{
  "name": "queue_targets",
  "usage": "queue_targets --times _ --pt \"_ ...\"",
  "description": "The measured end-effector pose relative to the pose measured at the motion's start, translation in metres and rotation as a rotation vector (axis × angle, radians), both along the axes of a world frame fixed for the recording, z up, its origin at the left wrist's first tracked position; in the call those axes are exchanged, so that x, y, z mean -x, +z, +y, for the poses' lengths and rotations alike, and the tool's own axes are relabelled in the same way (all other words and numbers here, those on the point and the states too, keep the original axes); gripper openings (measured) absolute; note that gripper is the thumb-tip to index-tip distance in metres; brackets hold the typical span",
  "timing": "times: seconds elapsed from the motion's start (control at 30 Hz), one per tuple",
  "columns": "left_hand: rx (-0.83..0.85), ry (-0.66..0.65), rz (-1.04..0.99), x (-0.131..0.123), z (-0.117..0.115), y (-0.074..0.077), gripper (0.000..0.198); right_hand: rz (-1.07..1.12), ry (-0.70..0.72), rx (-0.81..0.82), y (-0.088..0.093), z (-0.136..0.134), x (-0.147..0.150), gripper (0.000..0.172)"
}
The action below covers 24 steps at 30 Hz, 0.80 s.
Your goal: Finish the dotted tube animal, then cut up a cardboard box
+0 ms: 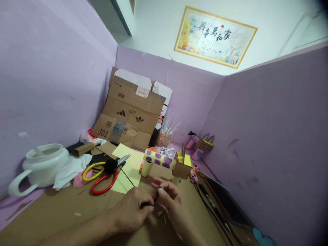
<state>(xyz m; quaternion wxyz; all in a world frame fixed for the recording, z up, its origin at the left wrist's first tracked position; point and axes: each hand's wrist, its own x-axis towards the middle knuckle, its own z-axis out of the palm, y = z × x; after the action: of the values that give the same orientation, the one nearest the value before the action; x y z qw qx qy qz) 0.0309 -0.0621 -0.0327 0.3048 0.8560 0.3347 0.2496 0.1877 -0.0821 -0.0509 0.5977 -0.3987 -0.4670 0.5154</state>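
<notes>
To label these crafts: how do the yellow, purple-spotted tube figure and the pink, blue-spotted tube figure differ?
The yellow, purple-spotted tube figure stands just beyond the right hand; the pink, blue-spotted tube figure is farther back. The yellow one's spots are purple; the pink one's are blue. The pink one has a black tuft at one end; none shows on the yellow one. Both have a boxy brown head.

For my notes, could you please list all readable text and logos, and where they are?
"J01": cardboard box.
Three-stripe logo, trefoil logo: same box.
"家和萬事興", right to left: framed picture.
Too small: white label, picture's smaller lines, box's other print.
</notes>
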Motion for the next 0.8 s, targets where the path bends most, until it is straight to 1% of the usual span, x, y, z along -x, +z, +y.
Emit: queue_targets --times 0.07,0.17,0.3,0.4,0.47,0.57,0.67,0.8 --pt "-0.04 0.021 0.002 0.003 0.0 -0.001 0.011 -0.128 0.004 -0.038 -0.003 0.001 0.0 0.022" --pt "-0.138 -0.024 -0.017 0.009 0.002 0.0 0.009 -0.256 0.011 -0.077 -0.005 0.002 0.0 0.023" --pt "-0.246 -0.097 -0.055 0.013 0.003 0.004 0.012 -0.294 0.025 -0.057 -0.007 0.004 0.0 0.022" --pt "-0.292 -0.102 -0.054 0.014 0.004 0.006 0.014 -0.295 0.045 -0.063 -0.007 0.003 -0.001 0.021" --pt "-0.321 -0.089 -0.056 0.014 0.004 0.004 0.013 -0.301 0.071 -0.079 -0.006 0.003 -0.001 0.02" --pt "-0.347 -0.065 -0.061 0.014 0.006 -0.001 0.011 -0.332 0.113 -0.101 -0.004 0.003 0.0 0.017" --pt "-0.333 -0.064 -0.084 0.014 0.006 -0.005 0.012 -0.343 0.135 -0.106 -0.003 0.003 0.0 0.013" --pt "-0.278 -0.014 -0.119 0.012 0.006 -0.004 0.015 -0.314 0.15 -0.137 -0.003 0.003 0.0 0.012"
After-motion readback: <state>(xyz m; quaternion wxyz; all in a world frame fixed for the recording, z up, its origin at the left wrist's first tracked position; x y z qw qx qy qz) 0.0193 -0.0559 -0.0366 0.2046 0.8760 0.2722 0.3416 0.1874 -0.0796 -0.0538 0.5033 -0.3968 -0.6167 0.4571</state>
